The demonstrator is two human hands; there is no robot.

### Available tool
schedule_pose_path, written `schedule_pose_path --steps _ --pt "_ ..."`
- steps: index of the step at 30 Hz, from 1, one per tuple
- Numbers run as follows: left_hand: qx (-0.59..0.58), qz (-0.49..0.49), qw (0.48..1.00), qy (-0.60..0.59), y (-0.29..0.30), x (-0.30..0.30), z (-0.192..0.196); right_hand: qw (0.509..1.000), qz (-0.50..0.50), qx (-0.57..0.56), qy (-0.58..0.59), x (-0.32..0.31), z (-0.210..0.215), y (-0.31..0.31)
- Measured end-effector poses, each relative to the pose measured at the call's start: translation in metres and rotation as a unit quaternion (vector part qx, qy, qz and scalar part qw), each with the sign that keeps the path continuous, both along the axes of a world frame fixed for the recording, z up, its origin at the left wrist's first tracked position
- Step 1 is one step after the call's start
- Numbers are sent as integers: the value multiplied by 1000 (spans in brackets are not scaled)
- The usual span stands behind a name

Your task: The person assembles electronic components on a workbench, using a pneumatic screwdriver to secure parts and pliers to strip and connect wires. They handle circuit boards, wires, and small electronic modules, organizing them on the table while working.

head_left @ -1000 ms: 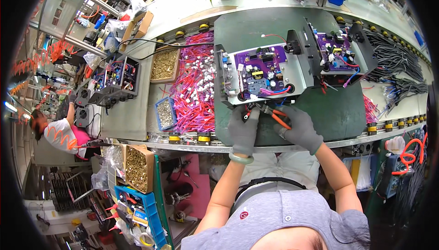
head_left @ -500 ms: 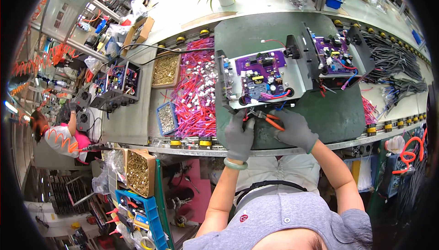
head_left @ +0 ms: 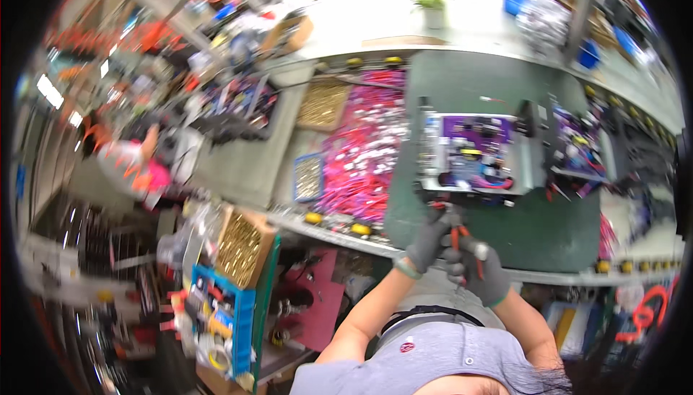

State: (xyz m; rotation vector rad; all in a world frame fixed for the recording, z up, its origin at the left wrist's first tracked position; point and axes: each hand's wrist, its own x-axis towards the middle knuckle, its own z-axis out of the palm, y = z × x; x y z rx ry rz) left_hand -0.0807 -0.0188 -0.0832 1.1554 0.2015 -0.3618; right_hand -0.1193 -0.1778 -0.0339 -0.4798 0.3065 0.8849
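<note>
Blur smears the whole view, so I describe only what holds up. My left hand (head_left: 431, 240), in a grey glove, reaches up to the near edge of the open metal chassis (head_left: 482, 155) on the green mat (head_left: 548, 232); its fingers are curled at that edge, but I cannot tell whether they pinch a wire or only steady the frame. My right hand (head_left: 482, 271), also gloved, is clenched around the orange-handled pliers (head_left: 462, 240), whose nose points up toward the same edge, just below the purple circuit board (head_left: 478, 133) seated inside the chassis. The two hands are touching or nearly so.

What worries me most is the tool tip sitting so close to my left fingers: a slip off whatever it bites would, I judge, drive it into the glove. A hard pull could also drag the chassis toward me, since nothing visibly clamps it to the mat. If the nose wanders upward it may scrape the board or nick the red and blue leads at its near side. To my left, the heap of pink and red wires (head_left: 361, 157) lies near enough that a swinging elbow could scatter it.
</note>
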Motion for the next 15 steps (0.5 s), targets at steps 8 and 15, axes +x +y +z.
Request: schedule_pose_path --steps 8,15 --pt "172 -95 979 -44 -19 3 27 802 -37 -565 -189 -23 -6 -112" --pt "148 -215 964 -54 -101 22 39 798 -148 -562 -158 -15 -1 -159"
